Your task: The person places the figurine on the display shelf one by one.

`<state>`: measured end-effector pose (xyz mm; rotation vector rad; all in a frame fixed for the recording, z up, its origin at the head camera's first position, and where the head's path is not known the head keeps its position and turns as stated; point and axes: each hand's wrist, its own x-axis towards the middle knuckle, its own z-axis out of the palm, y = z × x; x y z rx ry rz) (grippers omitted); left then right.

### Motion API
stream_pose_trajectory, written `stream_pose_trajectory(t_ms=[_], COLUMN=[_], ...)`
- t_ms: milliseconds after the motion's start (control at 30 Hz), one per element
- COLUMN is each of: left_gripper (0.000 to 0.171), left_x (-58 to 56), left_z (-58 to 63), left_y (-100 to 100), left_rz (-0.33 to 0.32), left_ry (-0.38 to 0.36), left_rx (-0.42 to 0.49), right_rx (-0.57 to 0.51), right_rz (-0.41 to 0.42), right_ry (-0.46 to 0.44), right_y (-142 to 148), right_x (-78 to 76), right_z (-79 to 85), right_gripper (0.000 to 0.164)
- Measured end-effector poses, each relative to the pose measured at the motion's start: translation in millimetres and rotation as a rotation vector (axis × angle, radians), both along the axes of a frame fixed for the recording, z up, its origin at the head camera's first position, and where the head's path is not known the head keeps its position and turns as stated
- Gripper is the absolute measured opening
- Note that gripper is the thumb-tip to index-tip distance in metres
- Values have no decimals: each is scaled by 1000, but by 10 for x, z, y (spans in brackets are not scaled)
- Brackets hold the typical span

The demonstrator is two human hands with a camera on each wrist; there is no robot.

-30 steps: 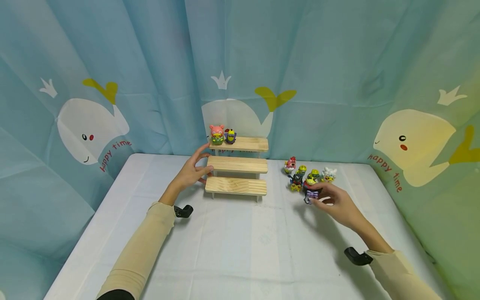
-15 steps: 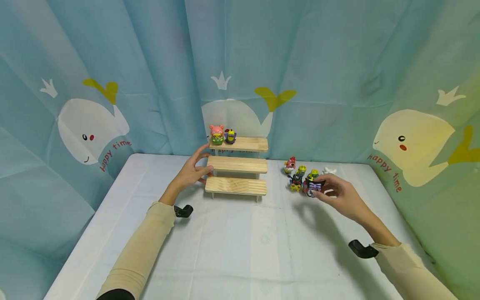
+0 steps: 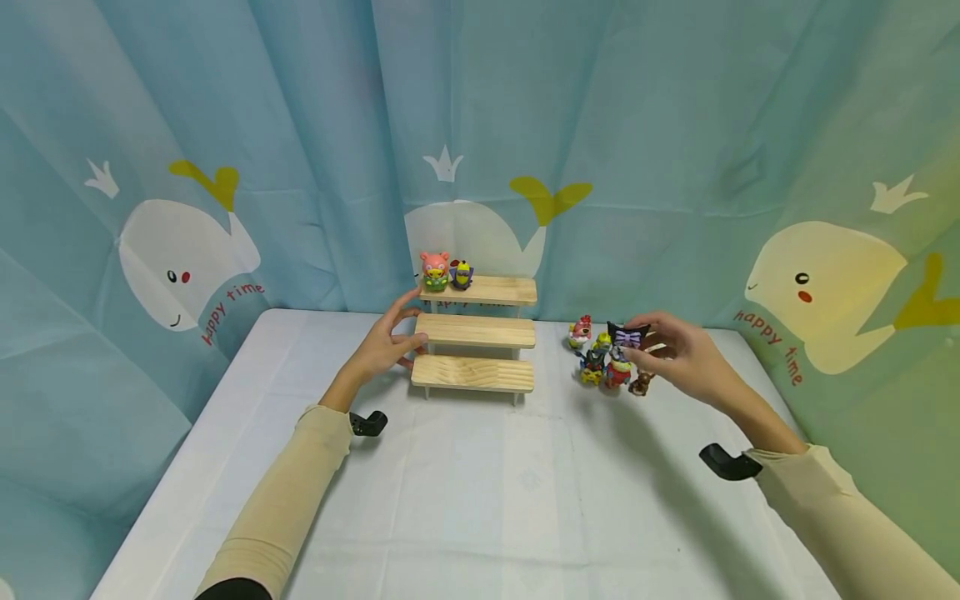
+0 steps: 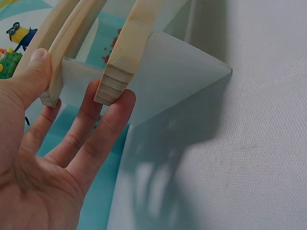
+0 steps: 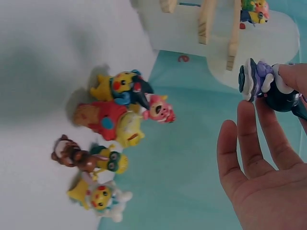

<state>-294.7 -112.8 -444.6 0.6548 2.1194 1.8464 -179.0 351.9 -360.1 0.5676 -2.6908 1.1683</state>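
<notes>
A three-step wooden display stand [image 3: 475, 332] stands at the back of the table. My left hand [image 3: 382, 343] holds its left end; the left wrist view has the thumb [image 4: 38, 67] over one step and fingertips at the step ends. On the top step are a pink figurine [image 3: 435, 272] and a small yellow one in dark purple [image 3: 461, 276]. My right hand [image 3: 686, 357] pinches a black and purple figurine [image 5: 268, 86] between thumb and fingers, raised over the figurine group. In the right wrist view its head end is partly covered by the thumb.
Several figurines stand grouped right of the stand: a pink one in red [image 3: 580, 332], a red and yellow one [image 5: 108, 120], a brown one [image 3: 641, 383] and a white-hooded yellow one [image 5: 101, 197] among them. A whale-print curtain [image 3: 675, 167] hangs behind the table [image 3: 480, 500].
My right hand has lifted the black and purple figurine up and back, uncovering the brown figurine and hiding the white one in the head view. My left hand stays at the stand.
</notes>
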Motion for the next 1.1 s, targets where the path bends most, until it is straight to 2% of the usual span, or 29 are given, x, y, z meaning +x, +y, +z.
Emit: stream_pose_trajectory(t_ms=[167,467,633,1100], left_gripper=[81,80,79,80], left_x=[-7,-8,-9,1], left_z=[-6,-2,-3,27], left_y=[1,17,16,-2], left_rz=[-2,2,3,-2], left_ry=[-4,13,14,1], left_rx=[7,-11,-13,-7], right_rx=[-23,-33,-32,-143], right_rz=[2,-23,6,44], right_ry=[-33,-33,-26,-74], right_y=[-66,-287,-446,-913], right_x=[-66,-253,-423,-921], right_z=[91,184,223,235], right_gripper=[35,35,37,38])
